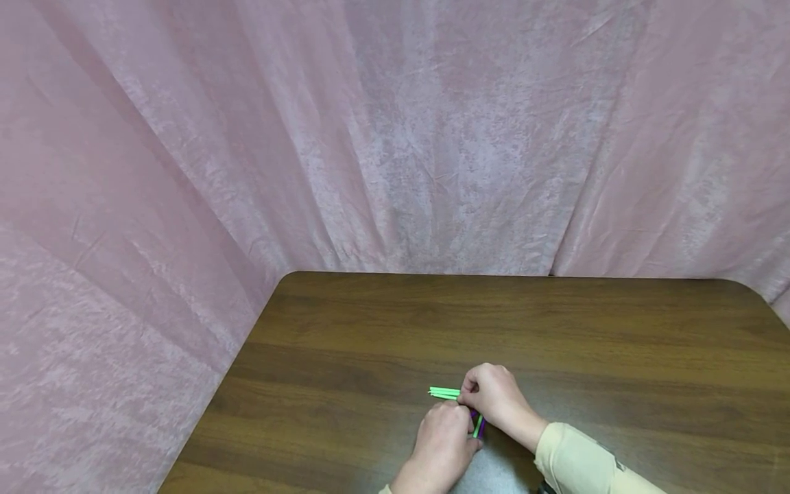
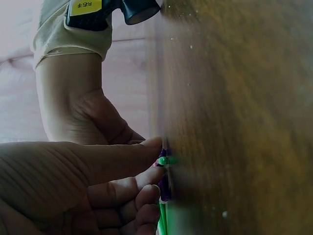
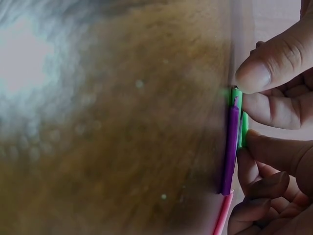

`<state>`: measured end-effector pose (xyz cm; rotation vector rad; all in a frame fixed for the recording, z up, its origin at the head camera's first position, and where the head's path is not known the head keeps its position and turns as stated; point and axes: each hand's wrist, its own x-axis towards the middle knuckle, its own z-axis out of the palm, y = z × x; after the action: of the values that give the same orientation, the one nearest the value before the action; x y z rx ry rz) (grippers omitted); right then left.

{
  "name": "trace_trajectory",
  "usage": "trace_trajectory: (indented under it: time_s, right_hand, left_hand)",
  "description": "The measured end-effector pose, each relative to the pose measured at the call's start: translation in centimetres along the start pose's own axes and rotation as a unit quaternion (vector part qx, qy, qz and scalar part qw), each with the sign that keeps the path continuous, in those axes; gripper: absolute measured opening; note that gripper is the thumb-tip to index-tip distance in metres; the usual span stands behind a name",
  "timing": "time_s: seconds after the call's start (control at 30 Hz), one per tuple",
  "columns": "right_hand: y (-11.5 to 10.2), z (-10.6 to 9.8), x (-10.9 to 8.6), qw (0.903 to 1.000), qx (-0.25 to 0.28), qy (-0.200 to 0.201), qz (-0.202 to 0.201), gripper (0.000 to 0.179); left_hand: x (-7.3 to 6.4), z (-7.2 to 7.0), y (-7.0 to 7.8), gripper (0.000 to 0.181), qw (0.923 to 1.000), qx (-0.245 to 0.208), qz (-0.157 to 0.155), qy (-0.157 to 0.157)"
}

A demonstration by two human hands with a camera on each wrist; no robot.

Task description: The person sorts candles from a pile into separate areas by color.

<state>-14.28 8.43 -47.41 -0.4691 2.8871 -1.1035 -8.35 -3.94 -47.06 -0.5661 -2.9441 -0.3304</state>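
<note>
Low over the table, both hands work close together on thin coloured sticks. My left hand [image 1: 439,439] has thumb and forefinger about the end of a green stick [image 2: 164,160], with a purple stick [image 3: 231,152] alongside. Across from it, my right hand [image 1: 496,394] pinches a green stick [image 3: 244,129] with its fingertips. Several green sticks [image 1: 444,392] jut out to the left from between the hands. A pink stick [image 3: 223,215] shows below the purple one in the right wrist view. The hands hide where the sticks meet.
The brown wooden table [image 1: 345,329] has rounded far corners. Pink velvet curtains [image 1: 432,137] hang behind it and along the left side. A dark wrist device with a yellow label [image 2: 86,7] sits on the right sleeve.
</note>
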Motion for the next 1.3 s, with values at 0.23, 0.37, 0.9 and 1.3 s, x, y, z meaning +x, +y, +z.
trace_trajectory:
  time_s: [0.23,0.37,0.9,1.3]
  right_hand:
    - [0.1,0.0,-0.1,1.0000,-0.008,0.002,-0.005,0.026]
    - [0.2,0.0,-0.1,0.9999,-0.010,0.005,-0.010,0.026]
    - [0.6,-0.8,-0.7,0.9998,0.019,0.003,-0.010,0.024]
    - [1.0,-1.5,-1.5,0.9996,0.014,0.016,-0.019,0.024]
  left_hand:
    - [0.1,0.2,0.0,0.033,0.9999,-0.008,0.003,0.008]
    - [0.1,0.3,0.0,0.032,0.9999,-0.011,0.005,0.010]
    - [0.3,0.5,0.3,0.027,0.9998,-0.018,-0.008,0.007]
    - [0.3,0.7,0.4,0.031,0.9998,-0.013,-0.006,0.010]
